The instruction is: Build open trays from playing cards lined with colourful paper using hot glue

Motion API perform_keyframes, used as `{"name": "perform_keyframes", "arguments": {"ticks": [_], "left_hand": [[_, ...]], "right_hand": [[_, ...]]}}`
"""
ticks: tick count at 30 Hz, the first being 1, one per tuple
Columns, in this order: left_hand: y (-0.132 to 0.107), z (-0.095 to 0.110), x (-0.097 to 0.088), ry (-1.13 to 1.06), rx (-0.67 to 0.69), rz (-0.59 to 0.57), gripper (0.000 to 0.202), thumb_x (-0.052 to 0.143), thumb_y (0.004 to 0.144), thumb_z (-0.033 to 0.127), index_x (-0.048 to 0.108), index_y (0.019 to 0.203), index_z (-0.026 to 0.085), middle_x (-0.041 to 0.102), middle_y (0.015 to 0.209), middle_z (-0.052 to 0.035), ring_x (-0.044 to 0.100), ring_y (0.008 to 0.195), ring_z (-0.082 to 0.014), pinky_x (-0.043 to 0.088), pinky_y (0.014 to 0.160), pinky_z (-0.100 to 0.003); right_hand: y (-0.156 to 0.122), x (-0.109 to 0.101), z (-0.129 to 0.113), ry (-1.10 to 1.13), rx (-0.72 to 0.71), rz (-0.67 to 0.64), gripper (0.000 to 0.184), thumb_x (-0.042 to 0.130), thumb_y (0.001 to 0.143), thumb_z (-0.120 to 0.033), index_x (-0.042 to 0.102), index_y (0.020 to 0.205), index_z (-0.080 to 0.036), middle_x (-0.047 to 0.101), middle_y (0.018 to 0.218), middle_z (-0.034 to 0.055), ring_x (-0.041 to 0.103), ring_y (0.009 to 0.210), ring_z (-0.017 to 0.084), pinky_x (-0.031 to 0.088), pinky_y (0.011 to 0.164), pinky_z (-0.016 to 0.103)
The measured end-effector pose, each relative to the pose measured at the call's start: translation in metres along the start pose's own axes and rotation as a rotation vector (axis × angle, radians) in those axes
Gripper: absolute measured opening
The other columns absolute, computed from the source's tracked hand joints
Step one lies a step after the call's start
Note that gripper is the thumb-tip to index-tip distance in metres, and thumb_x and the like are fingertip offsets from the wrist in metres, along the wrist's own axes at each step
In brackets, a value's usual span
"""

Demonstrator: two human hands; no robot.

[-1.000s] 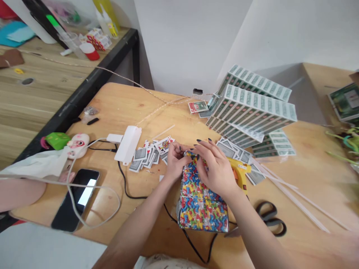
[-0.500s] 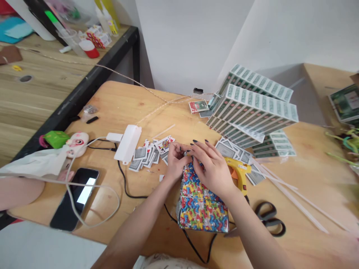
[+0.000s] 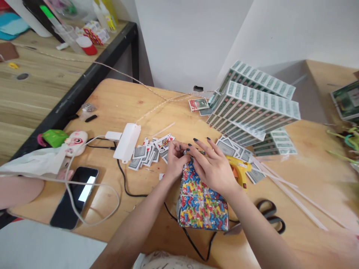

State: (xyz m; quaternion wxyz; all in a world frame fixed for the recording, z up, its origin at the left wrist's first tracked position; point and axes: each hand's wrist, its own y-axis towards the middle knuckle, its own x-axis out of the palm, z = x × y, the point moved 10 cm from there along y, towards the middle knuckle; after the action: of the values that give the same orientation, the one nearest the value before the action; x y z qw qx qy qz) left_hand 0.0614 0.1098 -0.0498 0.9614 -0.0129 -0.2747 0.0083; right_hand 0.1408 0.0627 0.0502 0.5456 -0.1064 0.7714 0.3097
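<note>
A box covered in bright red, blue and yellow patterned paper [image 3: 203, 213] lies in front of me on the table. My left hand [image 3: 177, 162] is closed at its far left corner, with the fingers bent and the thumb pressed near the edge. What lies between those fingertips is hidden. Across the box's far part rests my right hand [image 3: 215, 170], its fingers stretched and spread, the tips close to the left hand. Just beyond the right wrist sits a yellow glue gun [image 3: 240, 170], partly covered.
Green-and-white card boxes [image 3: 260, 104] stand stacked at the back right. Loose playing cards [image 3: 146, 155] lie left of the hands. Black-handled scissors [image 3: 270, 215], clear glue sticks [image 3: 297, 198], a white power strip [image 3: 127, 144], a phone [image 3: 74, 198] and cables surround the work.
The camera view has shifted slightly. Both hands stay at the far end of the patterned box, with only slight finger movement, and the box keeps its place.
</note>
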Motion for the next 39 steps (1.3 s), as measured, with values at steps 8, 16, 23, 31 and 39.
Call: {"name": "perform_keyframes", "arguments": {"ticks": [8, 16, 23, 31, 39], "left_hand": [[-0.001, -0.005, -0.001, -0.013, -0.018, -0.008, 0.042, 0.067, 0.055, 0.007, 0.033, 0.074, 0.022, 0.06, 0.068, 0.0073, 0.056, 0.066, -0.0108, 0.042, 0.065, -0.025], [-0.001, -0.009, -0.004, 0.014, -0.041, 0.008, 0.04, 0.063, 0.054, 0.005, 0.034, 0.075, 0.022, 0.054, 0.067, 0.0077, 0.05, 0.062, -0.0093, 0.036, 0.06, -0.024], [-0.001, -0.01, -0.005, 0.03, -0.04, 0.007, 0.043, 0.07, 0.055, 0.012, 0.033, 0.075, 0.022, 0.047, 0.066, 0.008, 0.048, 0.062, -0.0092, 0.036, 0.061, -0.024], [-0.001, -0.009, -0.004, 0.034, -0.062, -0.002, 0.042, 0.068, 0.054, 0.01, 0.034, 0.076, 0.022, 0.049, 0.065, 0.0084, 0.049, 0.061, -0.0093, 0.036, 0.062, -0.024], [-0.001, -0.009, -0.003, 0.024, -0.049, -0.004, 0.043, 0.07, 0.055, 0.011, 0.034, 0.076, 0.022, 0.055, 0.067, 0.0078, 0.053, 0.063, -0.0107, 0.038, 0.062, -0.024]], "right_hand": [[-0.003, -0.003, 0.008, 0.019, -0.007, -0.008, 0.031, 0.046, 0.09, -0.019, 0.057, 0.118, -0.016, 0.069, 0.109, 0.0121, 0.052, 0.121, 0.026, 0.038, 0.105, 0.054], [-0.002, -0.007, 0.008, -0.029, -0.061, -0.038, 0.024, 0.047, 0.09, -0.018, 0.062, 0.108, -0.014, 0.073, 0.089, 0.0093, 0.055, 0.116, 0.026, 0.039, 0.104, 0.054], [-0.002, -0.009, 0.011, 0.003, -0.051, -0.04, 0.025, 0.047, 0.09, -0.018, 0.062, 0.11, -0.017, 0.073, 0.086, 0.009, 0.055, 0.116, 0.026, 0.04, 0.102, 0.054], [-0.004, -0.01, 0.012, -0.033, -0.066, -0.03, 0.023, 0.048, 0.09, -0.019, 0.061, 0.109, -0.017, 0.072, 0.091, 0.0079, 0.059, 0.107, 0.026, 0.044, 0.099, 0.05], [-0.008, -0.007, 0.023, 0.181, 0.085, -0.05, 0.028, 0.045, 0.089, -0.02, 0.059, 0.114, -0.019, 0.069, 0.106, 0.0096, 0.054, 0.116, 0.026, 0.047, 0.095, 0.047]]}}
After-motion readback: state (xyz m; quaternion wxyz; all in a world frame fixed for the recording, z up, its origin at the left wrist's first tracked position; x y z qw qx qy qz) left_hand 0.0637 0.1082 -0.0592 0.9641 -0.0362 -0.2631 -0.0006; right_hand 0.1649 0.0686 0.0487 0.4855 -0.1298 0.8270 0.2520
